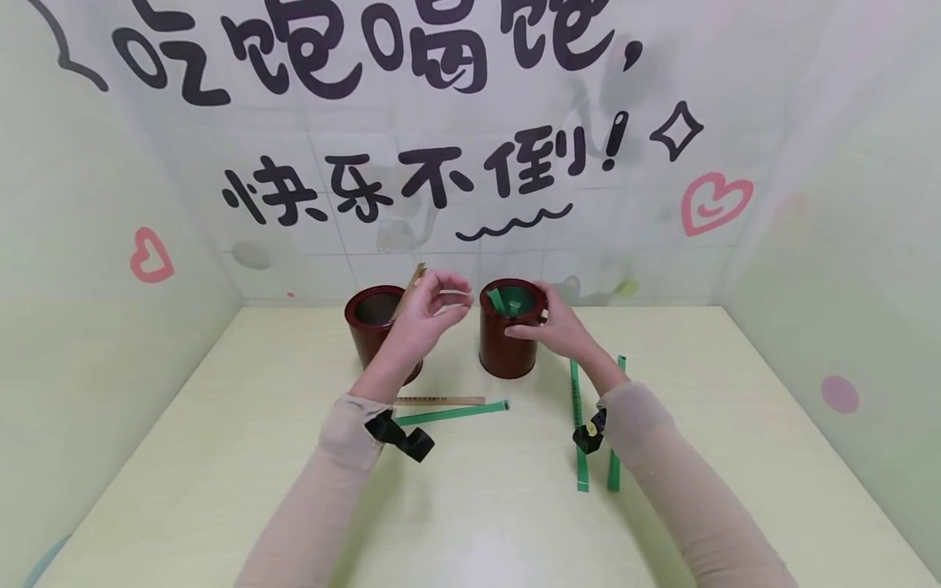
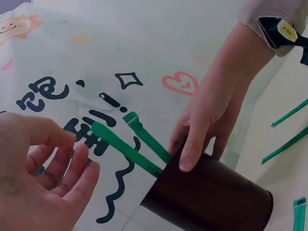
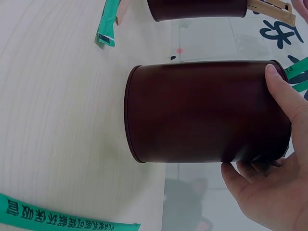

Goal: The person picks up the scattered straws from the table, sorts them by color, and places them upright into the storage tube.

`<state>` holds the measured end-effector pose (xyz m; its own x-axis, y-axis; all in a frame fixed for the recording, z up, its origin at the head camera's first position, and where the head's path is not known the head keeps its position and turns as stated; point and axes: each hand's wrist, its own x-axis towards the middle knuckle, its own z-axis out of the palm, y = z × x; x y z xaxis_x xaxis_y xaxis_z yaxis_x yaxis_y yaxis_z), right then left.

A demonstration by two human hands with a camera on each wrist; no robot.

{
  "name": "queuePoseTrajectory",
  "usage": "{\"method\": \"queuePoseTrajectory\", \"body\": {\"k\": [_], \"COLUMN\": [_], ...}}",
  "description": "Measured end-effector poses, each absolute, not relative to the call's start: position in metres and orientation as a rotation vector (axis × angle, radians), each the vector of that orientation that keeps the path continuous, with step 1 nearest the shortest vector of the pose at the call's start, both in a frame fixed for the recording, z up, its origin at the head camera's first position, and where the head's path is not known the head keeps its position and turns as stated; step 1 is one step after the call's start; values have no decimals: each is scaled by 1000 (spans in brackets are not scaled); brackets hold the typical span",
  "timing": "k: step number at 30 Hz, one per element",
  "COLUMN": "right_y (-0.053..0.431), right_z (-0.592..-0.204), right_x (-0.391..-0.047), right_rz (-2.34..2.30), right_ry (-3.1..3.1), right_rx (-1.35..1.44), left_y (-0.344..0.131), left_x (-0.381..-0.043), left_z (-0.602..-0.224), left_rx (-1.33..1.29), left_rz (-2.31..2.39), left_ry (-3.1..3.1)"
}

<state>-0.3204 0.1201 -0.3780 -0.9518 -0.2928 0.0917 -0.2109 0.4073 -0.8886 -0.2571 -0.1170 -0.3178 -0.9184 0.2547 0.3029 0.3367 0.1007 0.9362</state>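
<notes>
My right hand (image 1: 562,327) grips the rim and upper side of a dark red cylindrical holder (image 1: 507,349), which stands upright on the table. Two green paper-wrapped straws (image 2: 126,150) stick out of that holder's mouth. Left of it, my left hand (image 1: 432,306) hovers with loosely bent fingers and nothing between them, in front of a second dark red holder (image 1: 363,333). Tan wrapped sticks (image 3: 272,9) lean out of this second holder, whose side is partly hidden by my left forearm.
One tan wrapped stick (image 1: 448,401) and a green wrapped straw (image 1: 459,413) lie on the table in front of the holders. Two more green straws (image 1: 577,388) lie near my right forearm. A printed backdrop (image 1: 412,269) rises behind the table (image 1: 478,506).
</notes>
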Motion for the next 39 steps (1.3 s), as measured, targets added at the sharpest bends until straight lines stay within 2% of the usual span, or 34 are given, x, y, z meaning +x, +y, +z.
{"method": "queuePoseTrajectory", "body": {"k": [17,26,39], "right_y": [121,117,120], "right_z": [-377,-368,-380], "right_x": [-323,-317,-325], "right_rz": [-1561,-1555,-1573], "right_ry": [2598,2546,2571], "right_rx": [-476,-434,-460], "left_y": [-189,-228,-248], "left_x": [-241,-224,-212], "left_z": [-344,-373,-398], "left_rx": [-741,-658,-652], "left_rz": [-1778,-1697,-1370], "left_ry": [-2663,-2904,-3137]}}
